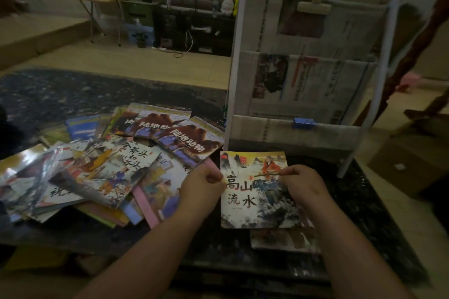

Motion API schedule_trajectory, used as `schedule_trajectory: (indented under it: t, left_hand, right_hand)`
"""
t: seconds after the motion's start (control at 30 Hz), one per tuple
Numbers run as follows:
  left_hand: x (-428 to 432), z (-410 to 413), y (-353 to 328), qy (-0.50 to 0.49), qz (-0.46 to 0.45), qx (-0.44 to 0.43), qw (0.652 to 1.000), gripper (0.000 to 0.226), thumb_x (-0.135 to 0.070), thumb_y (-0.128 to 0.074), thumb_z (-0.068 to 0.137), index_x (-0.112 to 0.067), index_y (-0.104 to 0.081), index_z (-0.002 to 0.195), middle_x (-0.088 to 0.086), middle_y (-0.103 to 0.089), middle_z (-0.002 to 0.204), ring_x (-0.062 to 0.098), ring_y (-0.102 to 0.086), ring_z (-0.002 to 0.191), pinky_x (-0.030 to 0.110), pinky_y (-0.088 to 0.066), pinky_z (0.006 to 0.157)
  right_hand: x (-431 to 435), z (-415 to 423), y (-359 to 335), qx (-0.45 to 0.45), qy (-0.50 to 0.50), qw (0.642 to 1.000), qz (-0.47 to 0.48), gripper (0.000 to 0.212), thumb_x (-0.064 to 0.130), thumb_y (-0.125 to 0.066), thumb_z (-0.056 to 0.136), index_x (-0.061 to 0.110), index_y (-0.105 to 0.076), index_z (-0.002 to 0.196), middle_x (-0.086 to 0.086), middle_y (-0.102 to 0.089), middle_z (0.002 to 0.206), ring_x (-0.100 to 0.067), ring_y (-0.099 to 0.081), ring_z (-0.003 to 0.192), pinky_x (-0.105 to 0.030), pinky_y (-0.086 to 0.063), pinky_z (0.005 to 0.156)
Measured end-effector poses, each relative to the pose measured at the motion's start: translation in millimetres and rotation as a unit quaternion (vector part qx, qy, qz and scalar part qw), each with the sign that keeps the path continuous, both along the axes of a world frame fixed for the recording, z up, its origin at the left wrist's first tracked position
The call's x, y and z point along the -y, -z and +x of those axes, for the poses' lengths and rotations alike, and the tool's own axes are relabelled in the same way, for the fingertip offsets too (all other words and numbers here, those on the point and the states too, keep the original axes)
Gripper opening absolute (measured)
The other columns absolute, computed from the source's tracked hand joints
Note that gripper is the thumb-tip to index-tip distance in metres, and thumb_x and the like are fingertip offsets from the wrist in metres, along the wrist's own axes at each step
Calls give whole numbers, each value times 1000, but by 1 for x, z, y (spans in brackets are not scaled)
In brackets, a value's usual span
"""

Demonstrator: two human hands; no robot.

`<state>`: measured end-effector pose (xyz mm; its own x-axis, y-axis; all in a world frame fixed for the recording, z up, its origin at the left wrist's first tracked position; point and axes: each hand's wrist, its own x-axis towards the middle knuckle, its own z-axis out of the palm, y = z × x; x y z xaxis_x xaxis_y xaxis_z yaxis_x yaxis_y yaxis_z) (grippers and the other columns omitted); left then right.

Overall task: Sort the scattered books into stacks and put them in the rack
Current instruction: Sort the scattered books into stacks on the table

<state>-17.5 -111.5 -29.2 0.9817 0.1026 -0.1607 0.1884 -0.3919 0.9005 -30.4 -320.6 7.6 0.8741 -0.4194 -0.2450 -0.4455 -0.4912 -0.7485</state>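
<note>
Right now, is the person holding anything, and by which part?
Yes: the mountain-cover book, with the left hand pinching its left edge and the right hand gripping its right side.

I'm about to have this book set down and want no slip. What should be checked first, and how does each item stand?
1. Grip on the book: left hand pinches its left edge, right hand holds its right side. Ok.
2. Landing spot: a small stack lies on the table directly under the book. Ok.
3. Stack matches this title: its covers are mostly hidden. Cannot tell.
4. Pile sorted: many books overlap at mixed angles. Not ok.
5. Rack upright behind the book. Ok.
6. Room in the rack's pockets: paper lining hides the insides. Cannot tell.
</note>
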Motion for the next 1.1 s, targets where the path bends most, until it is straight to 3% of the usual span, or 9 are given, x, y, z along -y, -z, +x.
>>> schedule_trajectory:
  t: [0.1,0.27,0.37,0.5,0.67,0.8,0.87,0.97,1.1]
  left_hand:
    - [16,-5,2,37,-12,-25,999,14,-17,-68,87,-28,-70,95,-6,-71,97,9,-66,87,28,-55,81]
    - [35,-12,8,103,20,-40,994,29,-14,-66,88,-20,-69,117,-3,-70,113,11,-64,100,36,-52,96]
    - [42,-15,11,133,53,-35,989,32,-13,-64,90,-18,-67,121,-2,-68,119,11,-62,105,33,-51,98]
    - [48,-19,14,167,105,-18,980,34,-18,-63,91,-22,-65,125,-4,-66,121,9,-60,106,26,-49,95]
    - [49,-22,15,212,185,7,960,36,-23,-61,92,-27,-62,128,-6,-65,122,9,-60,107,25,-49,93]
    - [50,-24,16,227,207,12,952,37,-24,-62,92,-28,-61,128,-6,-64,124,9,-58,110,28,-48,97]
    - [50,-25,16,231,216,10,949,38,-26,-62,92,-29,-59,130,-6,-61,126,10,-57,112,28,-48,98]
    - [49,-25,17,235,218,8,947,45,-26,-61,93,-30,-52,137,-5,-57,132,11,-55,116,27,-47,97]
    - [48,-26,16,250,221,4,943,45,-25,-58,95,-30,-50,139,-4,-56,135,12,-54,118,27,-46,98]
  right_hand:
    - [15,-6,5,-20,-6,998,-51,18,16,-61,90,17,-63,108,-4,-61,106,-19,-57,92,-31,-46,77]
    - [35,-12,14,-87,-22,987,-134,28,18,-60,89,13,-62,117,-7,-62,107,-20,-57,88,-30,-46,73]
    - [39,-13,20,-133,-33,977,-165,23,13,-56,87,5,-68,106,-14,-67,103,-28,-61,89,-33,-51,78]
    - [45,-10,32,-161,-43,973,-162,19,18,-56,86,6,-69,89,-10,-64,80,-26,-62,75,-27,-46,63]
    - [51,-11,35,-170,-30,974,-147,18,21,-59,85,10,-67,98,-14,-68,102,-30,-66,97,-28,-49,73]
    - [52,-8,39,-193,-47,965,-173,18,26,-56,84,12,-58,74,-14,-69,104,-26,-59,78,-26,-41,66]
    - [51,-9,38,-193,-43,964,-178,21,31,-59,82,12,-63,92,-13,-66,112,-27,-61,90,-28,-46,73]
    - [46,-12,31,-187,-34,965,-181,51,32,-62,83,18,-52,131,-13,-54,132,-30,-55,115,-34,-48,94]
    - [43,-11,33,-215,-66,959,-174,43,23,-61,85,12,-56,127,-12,-57,129,-28,-57,111,-32,-49,92]
